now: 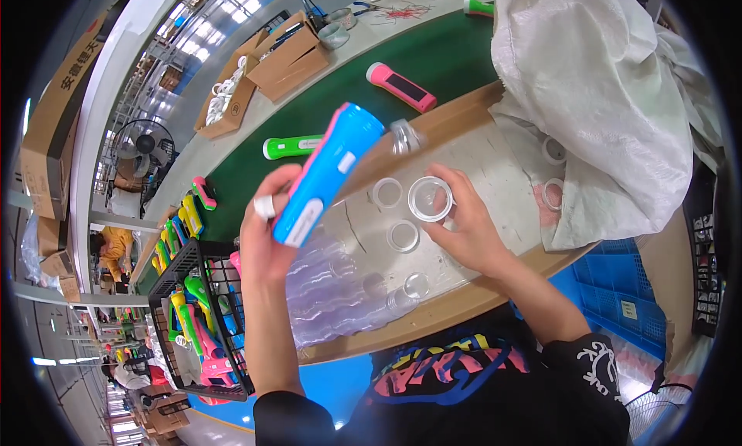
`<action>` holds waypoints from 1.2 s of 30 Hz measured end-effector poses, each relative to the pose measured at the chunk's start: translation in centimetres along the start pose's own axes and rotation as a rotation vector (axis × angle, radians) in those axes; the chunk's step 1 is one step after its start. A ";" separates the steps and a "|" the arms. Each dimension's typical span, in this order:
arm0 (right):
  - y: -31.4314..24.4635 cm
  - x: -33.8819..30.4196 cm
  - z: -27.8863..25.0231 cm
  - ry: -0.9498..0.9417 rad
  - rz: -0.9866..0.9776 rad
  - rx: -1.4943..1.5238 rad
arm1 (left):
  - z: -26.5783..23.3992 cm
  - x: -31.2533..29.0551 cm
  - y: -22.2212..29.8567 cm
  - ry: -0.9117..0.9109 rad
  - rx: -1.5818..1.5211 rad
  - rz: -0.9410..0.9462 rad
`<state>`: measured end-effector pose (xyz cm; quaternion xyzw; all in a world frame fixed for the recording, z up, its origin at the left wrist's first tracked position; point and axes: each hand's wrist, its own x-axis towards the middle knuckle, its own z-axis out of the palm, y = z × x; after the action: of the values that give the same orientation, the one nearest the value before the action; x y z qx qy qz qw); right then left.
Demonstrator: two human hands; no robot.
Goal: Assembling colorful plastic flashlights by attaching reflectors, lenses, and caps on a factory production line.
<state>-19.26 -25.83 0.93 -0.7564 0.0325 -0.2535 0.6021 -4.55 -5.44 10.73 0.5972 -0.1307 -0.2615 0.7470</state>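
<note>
My left hand point(269, 233) is closed round a blue flashlight point(328, 175), held tilted above the work surface. A strip of pink shows along its far side; I cannot tell whether that is a second flashlight. White wrapping point(264, 207) covers part of one finger. Between the fingers of my right hand point(471, 231) is a clear round plastic lens cap point(430, 199), its rim facing up. Clear rings point(403, 236) lie close by on the pale tray point(495, 179). A blurred clear cup-shaped piece point(406, 137) shows near the tray's far edge.
Rows of clear plastic pieces point(328, 291) lie in the tray. A white sack point(591, 98) covers its right end. Pink point(402, 88) and green point(292, 147) flashlights lie on the green belt. At left stands a black crate point(202, 253) of colourful flashlights; cardboard boxes point(284, 63) stand beyond.
</note>
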 end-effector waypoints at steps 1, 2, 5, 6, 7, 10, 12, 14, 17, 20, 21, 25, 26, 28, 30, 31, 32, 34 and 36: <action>0.0 0.0 0.3 -0.012 -0.003 -0.002 | -0.3 -1.5 0.2 0.005 0.023 -0.007; -0.2 -0.1 0.4 -0.017 -0.007 -0.003 | 0.2 -2.9 0.7 -0.048 0.050 0.016; -0.3 -0.5 0.8 0.000 0.019 0.064 | 0.5 -6.0 1.8 -0.088 0.190 -0.041; 0.0 -0.7 1.1 -0.004 0.027 0.123 | 0.8 -6.6 1.9 -0.090 0.245 -0.046; -0.1 -0.8 1.3 -0.007 0.033 0.180 | 1.1 -7.0 2.2 -0.094 0.300 -0.048; -0.5 -1.1 1.3 -0.040 0.018 0.194 | 1.3 -7.6 2.7 -0.161 0.357 -0.050; -0.6 -1.2 1.1 -0.066 0.033 0.221 | 1.1 -7.8 2.7 -0.226 0.446 -0.009; -1.1 -1.2 0.9 -0.093 0.049 0.251 | 0.3 -8.3 2.5 -0.357 0.666 0.152; -1.7 -1.2 0.5 -0.159 0.184 0.422 | 0.2 -9.0 2.2 -0.383 0.906 0.281; -1.3 -1.2 -0.1 -0.218 0.155 0.392 | 0.5 -9.0 2.2 -0.375 1.121 0.459; -1.3 -1.1 -0.4 -0.237 0.101 0.246 | 0.5 -9.0 2.4 -0.346 1.123 0.480; -2.9 -0.6 -0.9 -0.271 -0.158 -0.176 | 1.1 -8.9 3.4 -0.312 1.111 0.499; -3.3 -0.6 -0.9 -0.308 -0.238 -0.294 | 1.3 -8.7 3.5 -0.341 1.122 0.502; -4.1 -0.9 -0.9 -0.344 -0.229 -0.268 | 1.4 -8.4 3.1 -0.354 1.132 0.490; -4.6 -1.0 -1.4 -0.344 -0.316 -0.313 | 1.2 -8.3 3.1 -0.402 1.024 0.448; -5.0 -1.0 -1.7 -0.341 -0.311 -0.315 | 1.0 -8.4 2.9 -0.408 1.022 0.447; -5.5 -1.0 -2.0 -0.374 -0.309 -0.231 | 0.4 -8.5 2.4 -0.393 0.846 0.327; -6.1 -0.9 -2.9 -0.425 -0.206 0.030 | -0.1 -9.3 1.1 -0.335 0.446 0.063; -5.1 -0.8 -2.6 -0.440 -0.297 -0.007 | 0.0 -9.3 -1.0 -0.349 0.222 -0.106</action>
<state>-22.37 -26.45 5.70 -0.7918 -0.2097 -0.1686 0.5483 -12.52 -0.53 10.87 0.6273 -0.2545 -0.3840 0.6279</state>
